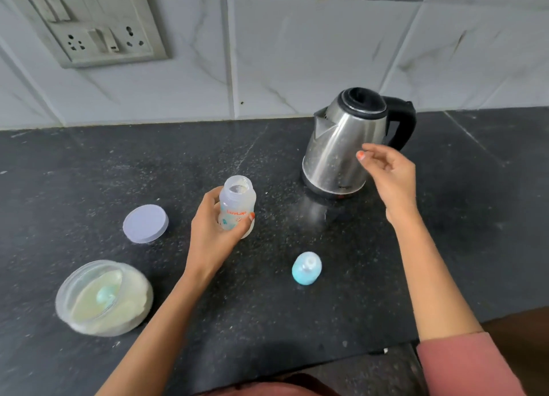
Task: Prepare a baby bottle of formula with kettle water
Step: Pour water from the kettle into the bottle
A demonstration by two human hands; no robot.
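Pink sleeve [469, 366] is leading to right grip [389, 172], fingers loosely apart, hovering before kettle [341, 146]; handle [404, 122] is lying beyond-right; left grip [214, 226] is clamping upright bottle [237, 205] on table [89, 172].

One kettle [341, 146], one bottle [237, 199], one teat cap [307, 268], one jar [130, 321], one lid [145, 223], perhaps one scoop [104, 296], two hands: left [214, 232], right [392, 175].

A switch panel [89, 24] on the tiled wall [297, 53].
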